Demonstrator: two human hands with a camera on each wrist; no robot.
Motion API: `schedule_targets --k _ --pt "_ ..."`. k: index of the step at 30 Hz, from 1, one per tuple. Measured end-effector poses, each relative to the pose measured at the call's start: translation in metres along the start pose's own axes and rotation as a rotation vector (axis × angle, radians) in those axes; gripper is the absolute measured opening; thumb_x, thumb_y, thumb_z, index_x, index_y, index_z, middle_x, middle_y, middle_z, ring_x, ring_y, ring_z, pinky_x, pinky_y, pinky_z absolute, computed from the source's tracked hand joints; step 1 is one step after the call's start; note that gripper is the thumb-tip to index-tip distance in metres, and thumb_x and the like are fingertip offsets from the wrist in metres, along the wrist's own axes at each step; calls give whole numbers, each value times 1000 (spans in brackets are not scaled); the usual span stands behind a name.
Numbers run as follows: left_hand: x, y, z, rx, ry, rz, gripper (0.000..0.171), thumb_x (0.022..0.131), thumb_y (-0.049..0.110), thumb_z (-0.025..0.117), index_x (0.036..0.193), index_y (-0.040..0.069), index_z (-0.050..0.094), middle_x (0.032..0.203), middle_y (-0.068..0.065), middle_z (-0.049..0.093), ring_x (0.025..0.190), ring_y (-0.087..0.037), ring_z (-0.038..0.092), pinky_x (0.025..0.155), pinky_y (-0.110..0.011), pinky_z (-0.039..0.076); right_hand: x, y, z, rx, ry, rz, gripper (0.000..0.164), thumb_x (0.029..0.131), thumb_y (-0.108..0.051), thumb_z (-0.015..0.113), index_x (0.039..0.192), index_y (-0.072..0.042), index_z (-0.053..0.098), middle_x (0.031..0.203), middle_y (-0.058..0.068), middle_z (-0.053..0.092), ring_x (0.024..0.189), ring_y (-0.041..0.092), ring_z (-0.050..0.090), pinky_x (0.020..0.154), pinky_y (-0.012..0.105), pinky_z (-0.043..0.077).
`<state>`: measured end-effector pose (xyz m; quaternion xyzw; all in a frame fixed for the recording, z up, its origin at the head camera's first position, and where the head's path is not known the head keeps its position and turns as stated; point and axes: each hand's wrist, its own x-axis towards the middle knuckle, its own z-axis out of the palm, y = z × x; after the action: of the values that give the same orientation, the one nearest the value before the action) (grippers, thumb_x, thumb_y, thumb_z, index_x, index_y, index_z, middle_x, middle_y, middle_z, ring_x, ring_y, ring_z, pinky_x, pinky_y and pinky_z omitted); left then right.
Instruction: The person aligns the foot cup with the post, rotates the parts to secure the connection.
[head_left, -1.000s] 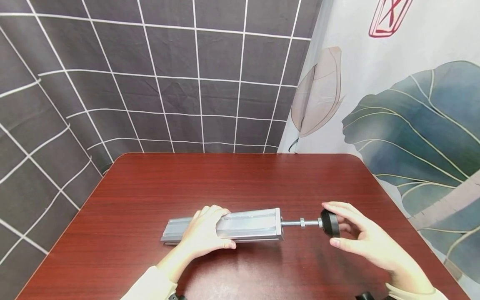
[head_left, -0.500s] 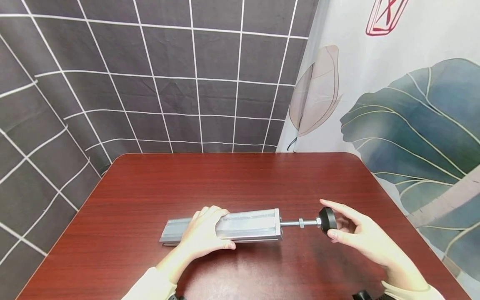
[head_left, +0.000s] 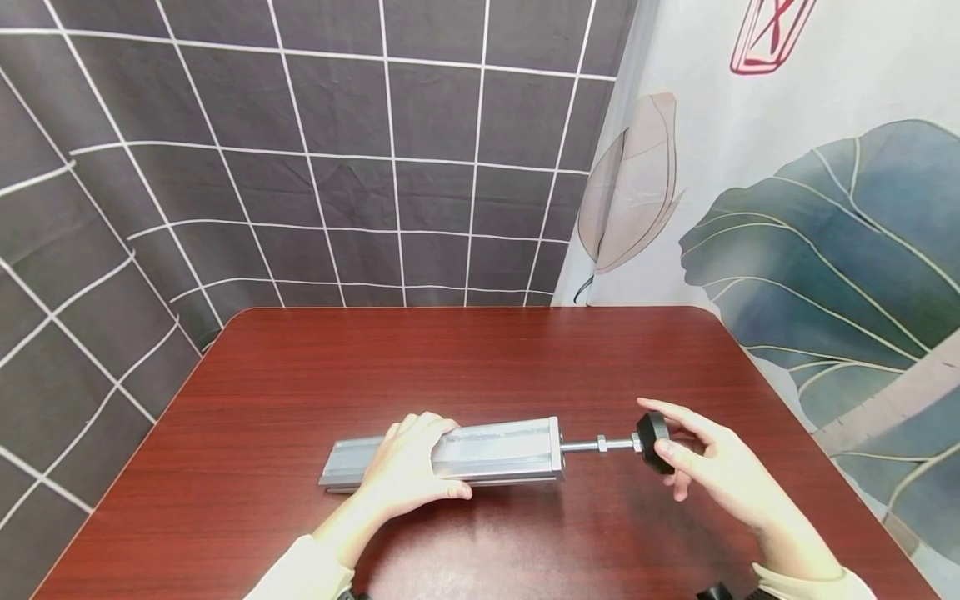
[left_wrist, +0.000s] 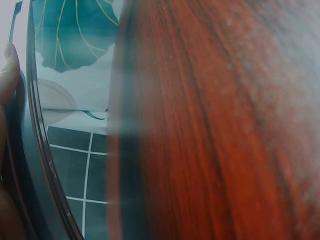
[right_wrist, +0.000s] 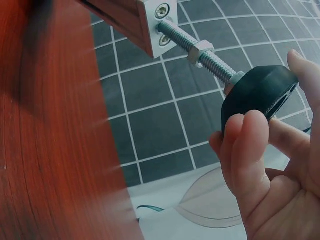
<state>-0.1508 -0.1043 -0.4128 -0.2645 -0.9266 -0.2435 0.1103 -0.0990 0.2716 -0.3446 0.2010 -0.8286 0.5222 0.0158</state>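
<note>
My right hand [head_left: 738, 479] pinches the black foot [head_left: 651, 442], lower right of the frame; its thumb has climbed the side, probably a twist. My left hand [head_left: 407, 465] stays clamped on the metal bar [head_left: 498, 450], lower middle.

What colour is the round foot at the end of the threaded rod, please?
The round foot is black; the right wrist view shows it best.
</note>
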Motion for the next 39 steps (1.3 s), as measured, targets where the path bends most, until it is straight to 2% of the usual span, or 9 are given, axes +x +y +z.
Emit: schedule_targets --k 9,16,19,23,27,29,31,36,39 --pt "0 -1 2 3 2 1 82 50 64 78 116 19 61 109 8 58 100 -15 50 85 -37 38 0 -4 3 -58 52 65 41 93 -3 51 133 -16 51 64 2 56 46 20 55 52 32 47" --pt "-1 1 2 -4 1 -3 81 50 62 78 115 19 61 110 9 58 100 -14 50 85 -37 38 0 -4 4 -72 62 78 37 95 -6 50 131 -12 52 76 1 59 47 21 56 52 32 47" --pt "-1 1 2 1 2 -3 80 50 63 78 115 20 61 109 9 58 100 -14 50 85 -36 38 0 -3 4 -72 49 71 39 95 -5 49 132 -15 50 70 0 57 47 20 57 55 31 49" --pt "-1 0 1 0 6 -2 80 50 62 78 115 18 61 109 9 58 100 -15 50 84 -38 38 -3 1 1 -86 37 16 49 93 -2 49 138 -20 44 86 -5 59 51 16 57 59 28 48" --pt "0 0 1 3 6 -3 82 50 62 78 116 17 61 109 7 58 100 -16 50 84 -38 38 -8 8 -6 -93 18 -75 71 84 7 58 146 -12 29 120 -8 53 83 10 62 73 21 48" --pt "0 0 1 -1 6 -6 83 50 61 79 117 16 61 110 7 58 100 -16 50 84 -38 38 -10 10 -9 -77 -12 -114 82 78 11 64 147 -8 24 131 -7 47 103 7 57 80 19 46" --pt "0 0 1 -5 7 -14 83 50 61 79 117 16 61 110 7 58 100 -16 50 84 -37 38 -11 12 -11 -37 -57 -162 91 72 16 66 147 -2 19 140 -3 41 112 7 52 85 18 44" --pt "0 0 0 -12 10 -16 83 49 60 79 116 16 61 110 6 58 99 -16 50 83 -37 38 -8 15 -10 99 -131 -328 89 67 26 64 142 10 19 147 15 25 122 14 45 92 19 40" --pt "1 1 -1 -10 9 -10 82 49 60 80 116 16 61 110 6 58 99 -17 50 84 -37 38 -6 18 -11 157 -156 -390 84 66 30 61 140 12 25 148 19 18 121 17 47 92 21 41"
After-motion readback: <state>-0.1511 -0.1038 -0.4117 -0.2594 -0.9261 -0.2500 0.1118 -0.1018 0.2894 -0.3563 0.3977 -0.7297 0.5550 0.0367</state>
